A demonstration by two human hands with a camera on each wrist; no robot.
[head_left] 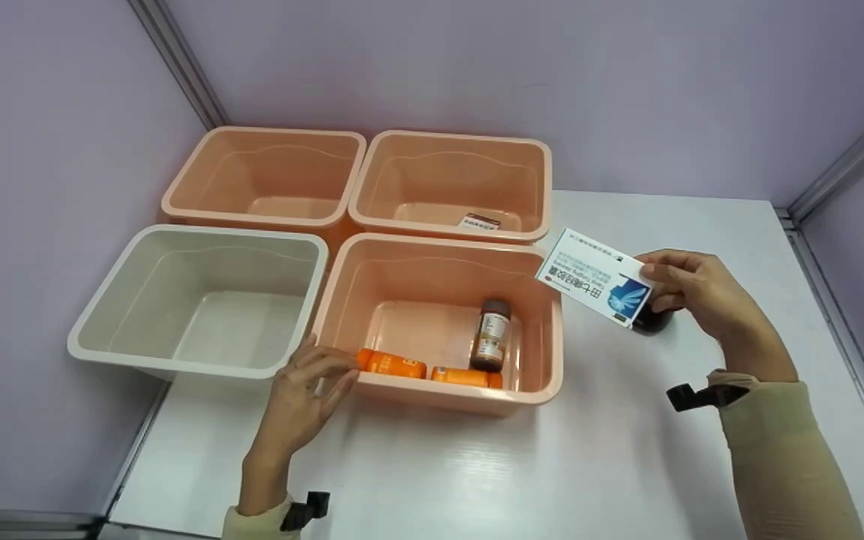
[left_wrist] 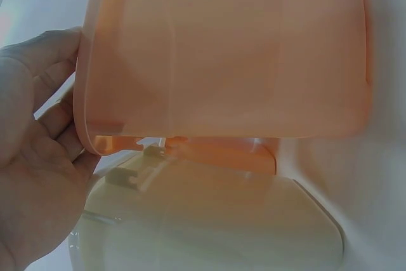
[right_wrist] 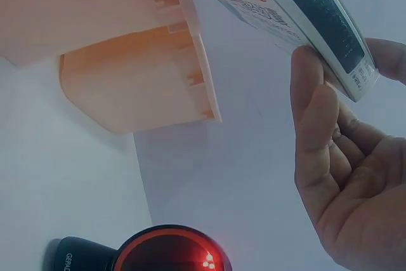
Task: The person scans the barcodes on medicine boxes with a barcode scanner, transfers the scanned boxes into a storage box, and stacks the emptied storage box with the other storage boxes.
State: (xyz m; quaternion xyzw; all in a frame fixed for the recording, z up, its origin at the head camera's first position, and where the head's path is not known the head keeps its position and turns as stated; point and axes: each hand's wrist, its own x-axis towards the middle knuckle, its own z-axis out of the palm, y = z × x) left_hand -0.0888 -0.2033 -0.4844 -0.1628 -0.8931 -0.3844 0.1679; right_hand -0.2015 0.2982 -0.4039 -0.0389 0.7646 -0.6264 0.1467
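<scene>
My right hand (head_left: 691, 289) pinches a white and blue medicine box (head_left: 593, 277) between thumb and fingers, held up just right of the front peach bin (head_left: 447, 247). In the right wrist view the medicine box (right_wrist: 323, 23) is tilted, with a dark panel on one narrow side. Below the hand sits a black device (right_wrist: 174, 236) with a round head and red lights. My left hand (head_left: 304, 390) grips the rim of the front peach bin at its near left corner. Inside that bin lie a brown bottle (head_left: 492, 334) and two orange bottles (head_left: 394, 365).
A pale grey-white bin (head_left: 199, 229) stands left of the front peach bin. Two more peach bins (head_left: 263, 131) stand behind, the right one with a small box (head_left: 480, 221) in it. Purple walls (head_left: 552, 75) close in the white table (head_left: 567, 465) at the back and sides.
</scene>
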